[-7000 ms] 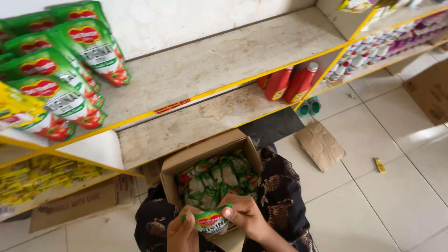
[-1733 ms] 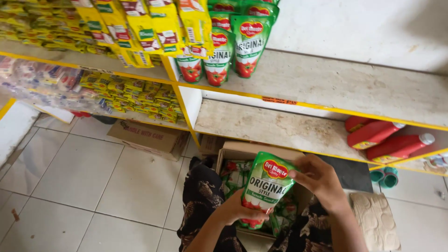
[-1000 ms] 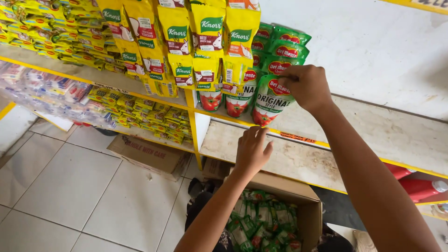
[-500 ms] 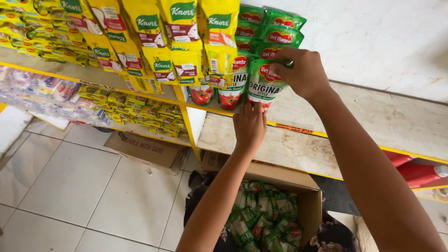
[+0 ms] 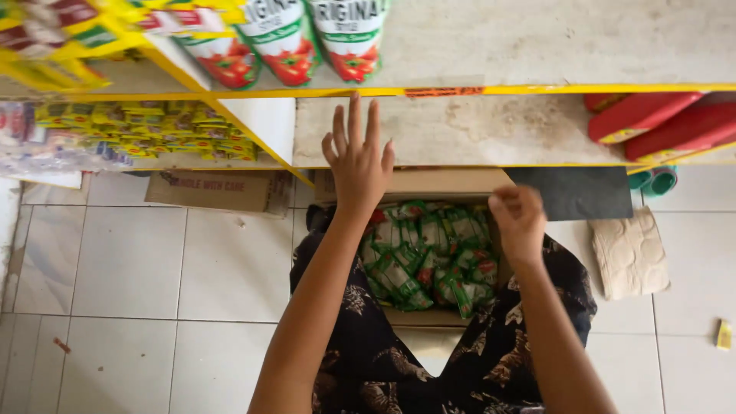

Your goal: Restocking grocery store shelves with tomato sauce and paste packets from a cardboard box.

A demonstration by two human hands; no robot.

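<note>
Head view: left hand is raised, fingers spread, released and holding nothing, just in front of the yellow shelf edge. Right hand hangs loosely curled over the box, at its right side; nothing visibly gripped, though the palm faces away so a small item can't be ruled out.

Box sits on the person's lap below the lower shelf, open, filled with green sauce pouches lying in a loose heap, overlapping. Three more pouches of the same kind stand upright on the top shelf, above and left of the box. Red bottles lie on the lower shelf, right of the box. A flattened carton rests on the floor left of the box; a brown paper scrap on the floor to its right.

Handling judgement: the pouches look soft, flexible, liquid-filled, lightish, with glossy film that is likely a bit slippery. They will sag if pinched at a corner. Best taken across the body, thumb on one face and fingers on the other, or by the flat top seal. Not fragile, but hard squeezing could stress the seams.
</note>
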